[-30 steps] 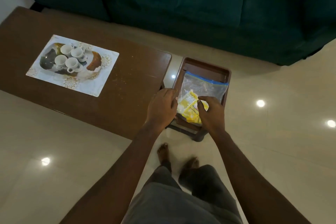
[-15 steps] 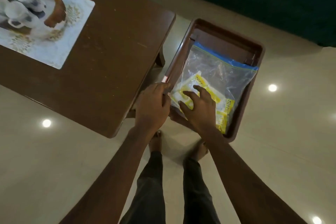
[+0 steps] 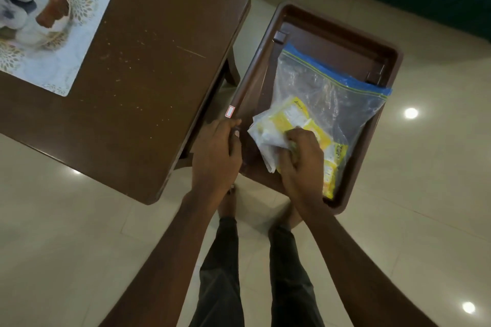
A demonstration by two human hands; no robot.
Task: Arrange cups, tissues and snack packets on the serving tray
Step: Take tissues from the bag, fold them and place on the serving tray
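— Where's the clear blue-zippered plastic bag of yellow snack packets [image 3: 326, 103]?

— In the brown plastic tray [image 3: 342, 34] beside the desk [image 3: 148, 61]. My right hand [image 3: 300, 159] bunches its limp, slippery corner; my left hand [image 3: 215, 151] clamps the rim. Light, I judge: grab low.

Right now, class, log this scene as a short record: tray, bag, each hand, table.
tray: brown serving tray, beside the table
bag: clear zip bag with blue seal, lying in the tray, yellow snack packets inside
left hand: left hand grips the tray's near-left rim
right hand: right hand bunches the bag's lower end
table: brown table, placemat on it
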